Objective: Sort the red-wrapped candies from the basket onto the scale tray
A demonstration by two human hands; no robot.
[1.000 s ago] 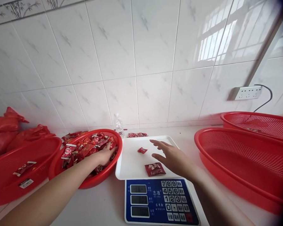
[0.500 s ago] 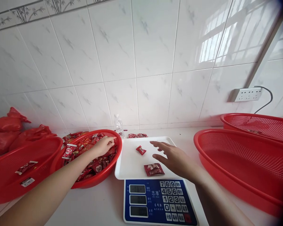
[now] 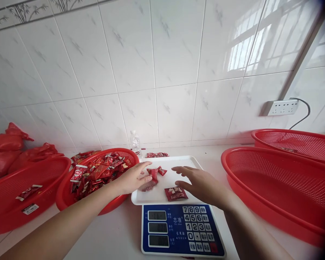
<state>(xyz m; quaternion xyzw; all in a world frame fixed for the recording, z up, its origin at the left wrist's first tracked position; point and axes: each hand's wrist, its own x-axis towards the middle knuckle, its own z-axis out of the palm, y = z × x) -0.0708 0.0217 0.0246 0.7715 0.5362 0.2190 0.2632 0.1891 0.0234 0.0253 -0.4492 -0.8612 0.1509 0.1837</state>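
My left hand [image 3: 137, 177] is over the left part of the white tray [image 3: 184, 162] of a scale, its fingers apart. Just by its thumb are red candy packets [image 3: 153, 174], smeared by motion, partly hidden by the hand. A small red twist-wrapped candy [image 3: 161, 170] lies behind them on the tray. Nearer the front lies a dark red candy packet [image 3: 176, 193]. My right hand [image 3: 197, 182] hovers at the tray's right side, fingers outstretched and holding nothing. Beneath my left forearm stands a red basket [image 3: 132, 156] heaped with wrapped candies [image 3: 97, 173].
The scale's blue keypad panel [image 3: 178, 231] faces me. Another red basket [image 3: 5, 202] stands at far left, before red plastic bags [image 3: 5, 155]. Two red baskets, a near one [image 3: 273, 187] and a far one [image 3: 295, 139], stand right. A clear bottle [image 3: 135, 142] stands by the wall.
My left hand has moved right from the candy basket to the tray and its fingers have opened. Red packets now show beside it on the tray. My right hand has barely moved.
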